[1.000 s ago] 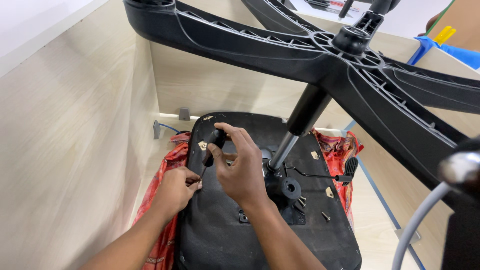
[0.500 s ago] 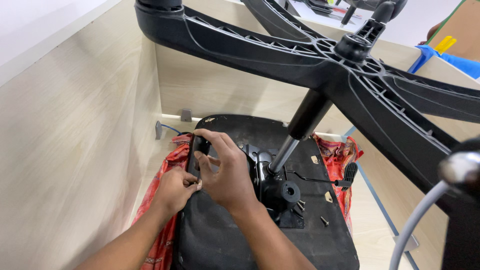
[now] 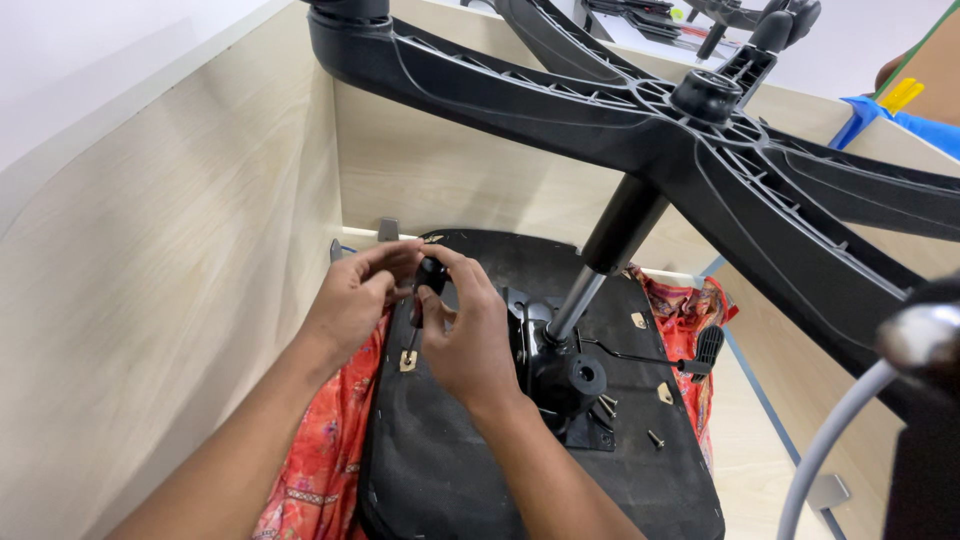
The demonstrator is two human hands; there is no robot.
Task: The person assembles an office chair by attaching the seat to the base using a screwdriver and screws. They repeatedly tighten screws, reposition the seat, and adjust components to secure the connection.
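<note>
Wooden walls (image 3: 180,300) box in the upside-down chair seat (image 3: 520,470); both hands, left hand (image 3: 355,300) and right hand (image 3: 470,335), pinch a small black knob (image 3: 430,275); chair legs (image 3: 700,130) loom at 12 o'clock.

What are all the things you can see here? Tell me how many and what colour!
Chair seat underside: one, black, lying upside down in the middle.
Star-shaped chair base: one, black, up top.
Gas-lift column: one, black and silver, joining seat and base.
Lever: one, black, right of the mechanism.
Patterned cloth: one, red, under the seat.
Wooden panels: light beige, left and behind.
Black knob tool: one, between both hands.
Left hand: touching the tool.
Right hand: gripping the tool.
</note>
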